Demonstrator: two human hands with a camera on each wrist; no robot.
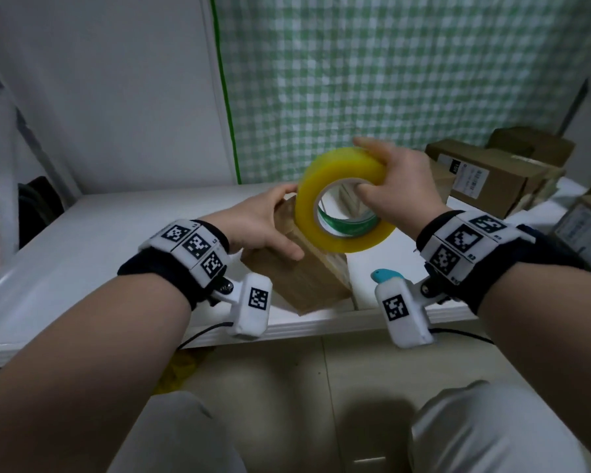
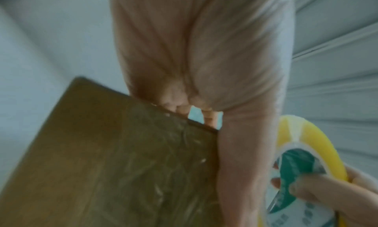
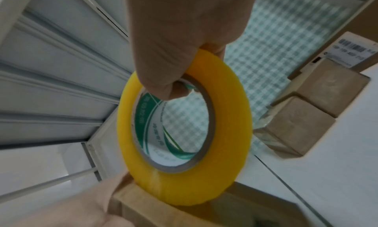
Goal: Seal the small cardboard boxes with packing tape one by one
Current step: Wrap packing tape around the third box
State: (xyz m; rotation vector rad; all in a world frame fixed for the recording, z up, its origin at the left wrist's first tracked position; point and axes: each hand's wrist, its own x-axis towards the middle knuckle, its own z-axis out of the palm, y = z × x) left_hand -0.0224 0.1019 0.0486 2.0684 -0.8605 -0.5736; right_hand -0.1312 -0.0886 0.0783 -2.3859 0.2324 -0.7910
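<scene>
A small brown cardboard box (image 1: pixel 301 278) sits near the front edge of the white table (image 1: pixel 82 254), turned at an angle. My left hand (image 1: pixel 260 223) holds it, thumb on the near top and fingers over the far side; the left wrist view shows the box (image 2: pixel 122 157) under the palm (image 2: pixel 194 52). My right hand (image 1: pixel 396 186) grips a yellow roll of packing tape (image 1: pixel 338 199), thumb through its core. The roll (image 3: pixel 184 128) stands on edge just above the box (image 3: pixel 184 214), with a clear strip running down onto it.
Several more cardboard boxes (image 1: pixel 492 172), some with shipping labels, are stacked at the table's back right; they show again as boxes (image 3: pixel 296 125) in the right wrist view. A green checked curtain (image 1: pixel 389 80) hangs behind. A small blue-capped tool (image 1: pixel 386 275) lies right of the box.
</scene>
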